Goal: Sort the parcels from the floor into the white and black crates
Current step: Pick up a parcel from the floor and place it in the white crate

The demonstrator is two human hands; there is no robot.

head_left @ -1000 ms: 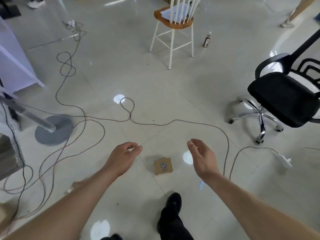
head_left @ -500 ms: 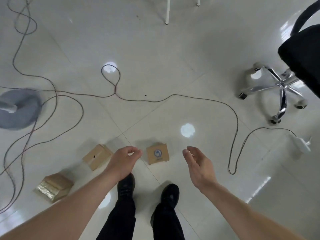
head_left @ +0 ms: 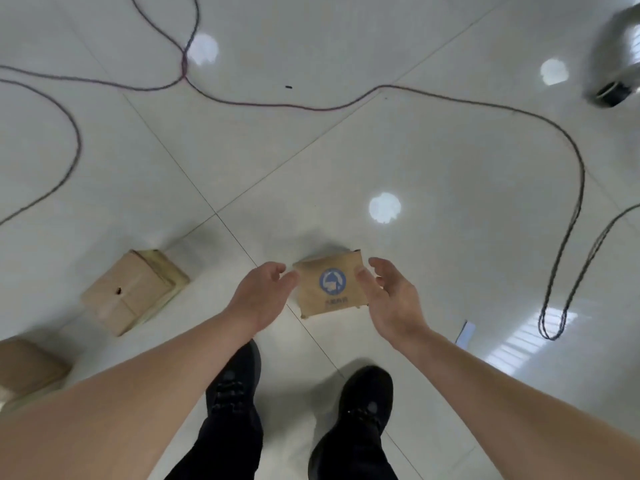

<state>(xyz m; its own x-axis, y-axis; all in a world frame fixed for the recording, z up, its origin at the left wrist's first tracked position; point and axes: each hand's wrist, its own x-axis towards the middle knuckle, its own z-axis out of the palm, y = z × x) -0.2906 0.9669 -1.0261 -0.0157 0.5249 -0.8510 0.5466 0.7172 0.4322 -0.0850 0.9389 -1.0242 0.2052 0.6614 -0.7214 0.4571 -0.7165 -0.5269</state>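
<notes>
Head view, looking steeply down. Floor of large glossy pale-grey tiles [head_left: 450, 150] filled the frame, thin grout lines running diagonally, round ceiling-light reflections scattered over it and a striped window glare at right. Thin dark cable [head_left: 277, 106] snaked across the upper floor, crossed itself at upper left, then swung down the right side into a narrow doubled loop. Blurred chrome chair base [head_left: 620, 46] sat in the top right corner, with a black castor [head_left: 611, 95] under it.

Two bare forearms reached in from the bottom corners. Plain brown cardboard box [head_left: 128, 292] lay on the floor at left, a small dark hole in its top. Second brown box [head_left: 27, 368] was cut off by the left edge, near the first.

Flat brown cardboard parcel with a blue round logo [head_left: 329, 289] lay on the floor just ahead of the feet, between the two hands. Left hand [head_left: 259, 296] was at its left edge, fingers loosely curved, holding nothing. Right hand [head_left: 391, 299] was at its right edge, spread wide, thumb overlapping the parcel's corner; could not tell whether either hand touched it.

Pair of black shoes [head_left: 232, 382] stood below the parcel, dark trousers above them. Small white paper slip [head_left: 465, 332] lay right of the right wrist. Tiny dark speck [head_left: 288, 87] lay near the cable.
</notes>
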